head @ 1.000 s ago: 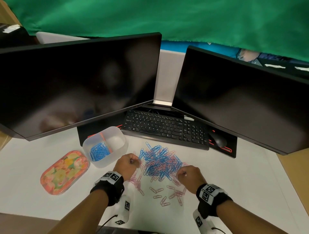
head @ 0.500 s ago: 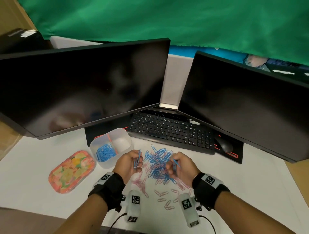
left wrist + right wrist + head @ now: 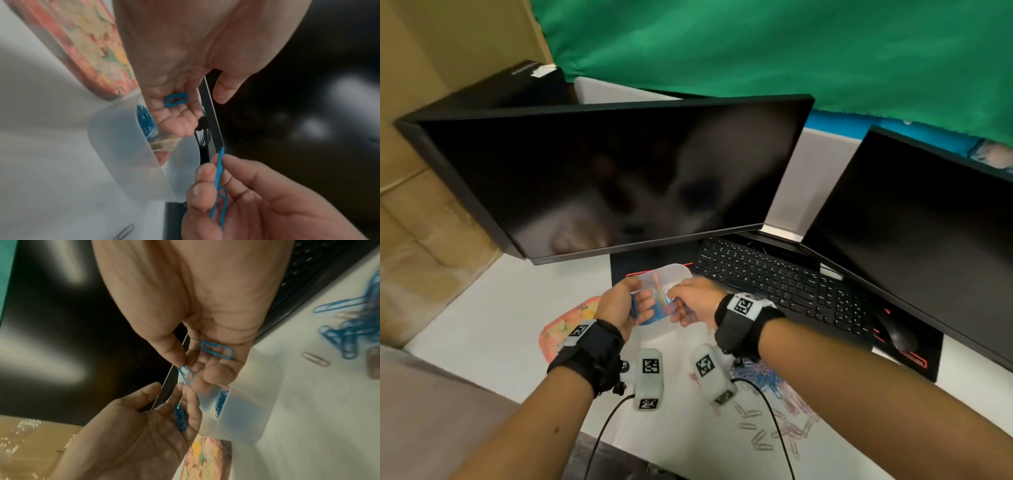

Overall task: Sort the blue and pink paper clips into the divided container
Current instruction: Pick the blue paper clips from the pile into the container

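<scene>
Blue paper clips (image 3: 216,350): thin coated wire loops, judged light, springy, slippery, best pinched flat-wise; held over translucent plastic divided container (image 3: 671,274), left of the desk pile; left hand (image 3: 625,308) cupped around clips; right hand (image 3: 690,303) pinching one between thumb and fingertip.

Office desk: monitors (image 3: 619,178), keyboard (image 3: 774,274)

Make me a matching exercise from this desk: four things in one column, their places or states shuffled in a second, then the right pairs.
Things
1. left hand
2. divided container
3. floral lid
4. mouse

Places or states
A. on the black mat right of the keyboard
B. flat on the table, beneath the left wrist
C. grips blue clips
D. blue clips in one compartment

Pairs: 1-C, 2-D, 3-B, 4-A
</scene>
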